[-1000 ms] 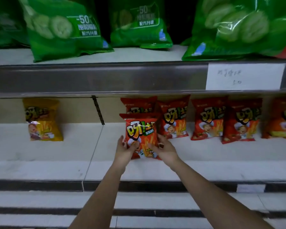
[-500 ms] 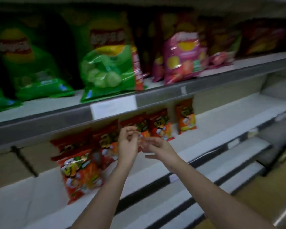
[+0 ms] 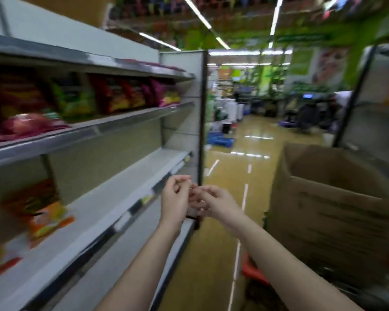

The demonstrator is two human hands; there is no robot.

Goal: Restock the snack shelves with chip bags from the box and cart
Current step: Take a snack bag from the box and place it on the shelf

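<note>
both hands are raised side by side in front of the shelving, past the front edge of the lower shelves. the left hand (image 3: 175, 199) has its fingers (image 3: 182, 181) loosely curled inward and nothing in them. the right hand (image 3: 216, 202) reaches toward it, its fingers relaxed and half bent, fingertips touching or nearly touching the left ones; motion blur hides which. neither hand holds a bag.

the chip bags (image 3: 115, 95) stand in a row on the upper shelf (image 3: 130, 118), red, green and purple packs up to its right end. on the lower shelf (image 3: 112, 189), orange and red snack bags (image 3: 44, 212) sit at the left end, and the rest of that board is bare white up to the end panel. the open cardboard box (image 3: 328, 198) stands to the right of the arms, across the aisle floor (image 3: 225, 171), its flaps up; what is inside cannot be seen. a bit of red cart (image 3: 254, 271) shows below the box's near corner.
</note>
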